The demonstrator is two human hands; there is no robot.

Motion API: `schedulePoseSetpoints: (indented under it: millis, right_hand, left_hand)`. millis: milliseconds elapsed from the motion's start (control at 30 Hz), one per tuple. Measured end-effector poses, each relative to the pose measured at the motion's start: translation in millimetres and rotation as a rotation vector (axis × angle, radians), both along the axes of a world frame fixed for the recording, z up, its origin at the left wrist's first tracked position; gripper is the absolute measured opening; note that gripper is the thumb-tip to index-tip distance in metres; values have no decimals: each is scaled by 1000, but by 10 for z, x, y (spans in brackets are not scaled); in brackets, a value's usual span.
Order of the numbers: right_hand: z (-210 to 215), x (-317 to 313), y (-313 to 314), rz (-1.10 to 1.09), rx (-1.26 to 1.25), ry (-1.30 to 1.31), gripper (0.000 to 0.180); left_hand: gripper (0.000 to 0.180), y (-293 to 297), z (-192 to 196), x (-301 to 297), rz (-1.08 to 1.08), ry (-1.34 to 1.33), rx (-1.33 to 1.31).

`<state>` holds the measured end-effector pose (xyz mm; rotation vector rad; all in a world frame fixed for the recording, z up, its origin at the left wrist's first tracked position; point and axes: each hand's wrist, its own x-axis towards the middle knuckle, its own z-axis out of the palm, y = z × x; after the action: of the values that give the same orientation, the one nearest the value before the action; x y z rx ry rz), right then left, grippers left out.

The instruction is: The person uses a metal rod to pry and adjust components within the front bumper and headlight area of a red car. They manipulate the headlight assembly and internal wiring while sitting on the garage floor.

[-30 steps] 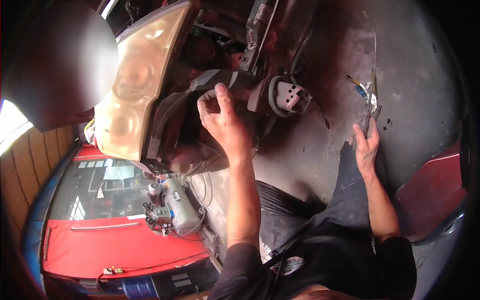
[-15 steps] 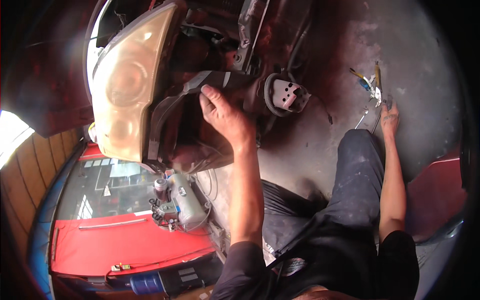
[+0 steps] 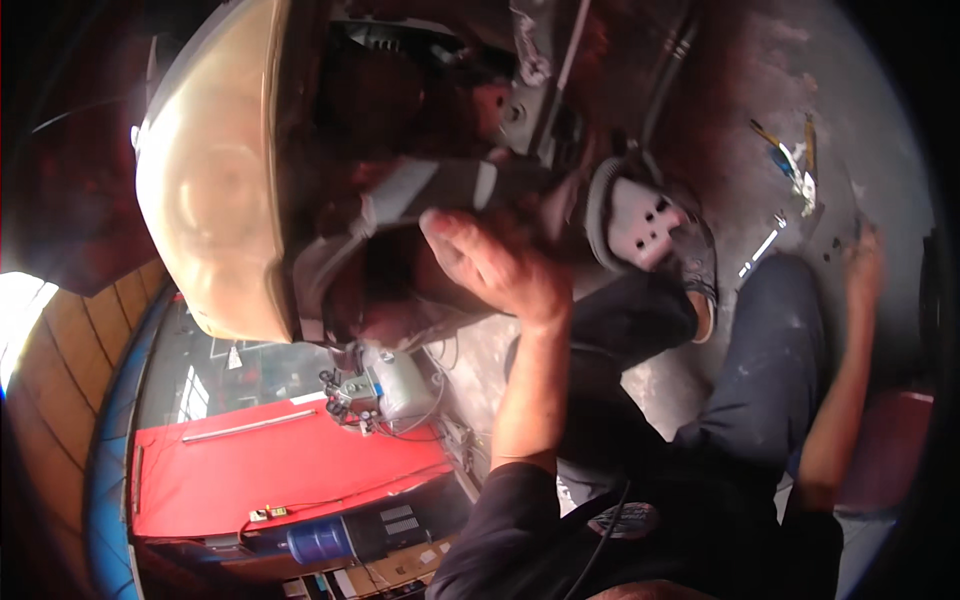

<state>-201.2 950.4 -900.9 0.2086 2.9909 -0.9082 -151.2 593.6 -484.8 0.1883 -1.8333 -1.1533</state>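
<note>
My left hand [image 3: 495,265], thumb up and fingers reaching left, is at the dark body panel [image 3: 385,290] beside a yellowed headlight [image 3: 210,190]. Its fingers look stretched out, and I see nothing held in it; whether it touches the panel is unclear. Far to the right, my right hand [image 3: 862,255] hangs low over the grey floor, its fingers smeared by motion. Nearest to it on the floor are pliers with yellow-brown handles [image 3: 803,170] and a thin silver tool [image 3: 762,248].
A pale metal bracket with holes [image 3: 640,220] and a corrugated hose [image 3: 600,205] stick out from the car front, close to my shoe [image 3: 697,262]. An air compressor [image 3: 400,385] stands at the lower left, by a red wall panel [image 3: 300,455]. Another dark red panel [image 3: 885,450] lies at right.
My view has shifted, and the headlight looks closer. The left hand's fingers have straightened from a more closed shape. My right hand has moved away from the pliers, toward the right.
</note>
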Motion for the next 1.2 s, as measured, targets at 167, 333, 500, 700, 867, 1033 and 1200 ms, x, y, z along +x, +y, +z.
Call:
schedulePoseSetpoints:
  millis: [167, 333, 500, 700, 867, 1033, 1200]
  right_hand:
    - [-283, -255, 513, 40, 152, -238, 40]
    - [-809, -400, 610, -70, -89, -92, 41]
    - [-154, -461, 395, 62, 222, -328, 49]
    - [-307, -89, 344, 44, 259, -58, 38]
    - [490, 11, -378, -124, 22, -162, 47]
    - [-291, 417, -447, -249, 166, -319, 58]
    - [-569, 623, -508, -96, 287, -188, 37]
  left_hand:
    - [53, -81, -132, 7, 65, 6, 91]
    - [68, -50, -34, 42, -340, -92, 628]
    - [68, -72, -11, 72, -435, -134, 653]
    - [61, -72, -144, -91, -524, -42, 624]
    - [58, -74, 50, -63, -131, 50, 410]
    - [55, 64, -114, -291, -14, 102, 72]
    - [53, 48, -101, -127, -196, 21, 437]
